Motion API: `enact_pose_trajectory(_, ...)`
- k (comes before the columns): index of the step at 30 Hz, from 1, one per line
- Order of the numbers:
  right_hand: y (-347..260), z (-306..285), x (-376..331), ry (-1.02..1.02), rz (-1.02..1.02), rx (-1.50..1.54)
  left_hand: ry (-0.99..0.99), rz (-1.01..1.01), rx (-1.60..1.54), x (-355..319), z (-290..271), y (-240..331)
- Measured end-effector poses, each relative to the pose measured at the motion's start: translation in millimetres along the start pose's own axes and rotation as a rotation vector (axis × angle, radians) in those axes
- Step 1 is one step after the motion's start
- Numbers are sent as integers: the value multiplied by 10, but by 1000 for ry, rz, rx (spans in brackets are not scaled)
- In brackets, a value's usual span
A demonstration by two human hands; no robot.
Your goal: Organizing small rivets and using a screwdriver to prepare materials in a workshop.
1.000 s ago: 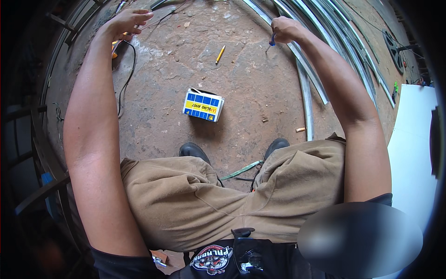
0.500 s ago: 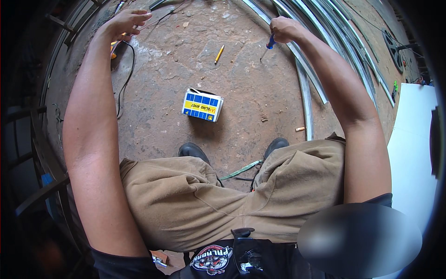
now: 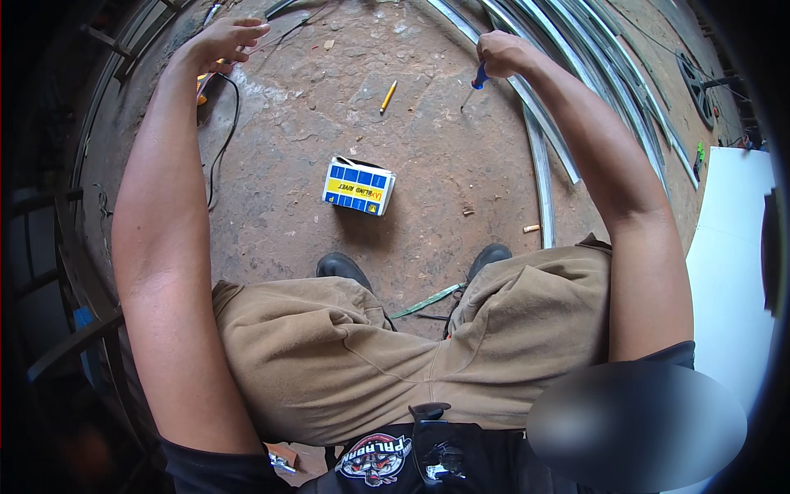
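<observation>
My right hand [image 3: 504, 54] is closed around a blue-handled screwdriver [image 3: 476, 82], its thin shaft pointing down at the reddish floor beside the curved metal strips [image 3: 543, 156]. My left hand [image 3: 224, 39] is stretched out at the upper left with its fingers spread and bent, above a black cable [image 3: 220, 148] and a small orange item; whether it touches anything I cannot tell. A blue, yellow and white cardboard box [image 3: 358, 186] lies on the floor between my arms, in front of my black shoes [image 3: 341, 266].
A yellow pencil [image 3: 388, 95] lies on the floor ahead of the box. Several long metal strips run along the right side. A white panel [image 3: 728, 272] stands at the right edge. A green strip [image 3: 428, 301] lies between my knees. Dark metal frames line the left.
The screwdriver in my right hand has tilted, so its shaft now shows below the fist. My left hand has barely shifted.
</observation>
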State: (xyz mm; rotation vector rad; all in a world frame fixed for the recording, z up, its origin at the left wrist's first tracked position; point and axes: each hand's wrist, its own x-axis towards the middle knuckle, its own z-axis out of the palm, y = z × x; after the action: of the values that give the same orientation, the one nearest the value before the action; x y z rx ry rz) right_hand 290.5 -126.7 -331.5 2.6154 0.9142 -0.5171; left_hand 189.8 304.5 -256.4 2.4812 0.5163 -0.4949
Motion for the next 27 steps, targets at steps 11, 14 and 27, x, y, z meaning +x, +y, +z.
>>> enact_pose_trajectory(11, -22, -50, -75, 252, 80, 15, 9, 4, 12, 7, 16, -7)
enact_pose_trajectory(14, -110, -43, -86, 143, 61, -2, 22, 9, 16, 1, 24, -12)
enact_pose_trajectory(27, -73, 2, 5, 217, 103, -62, -1, 22, -7, 41, -8, -44)
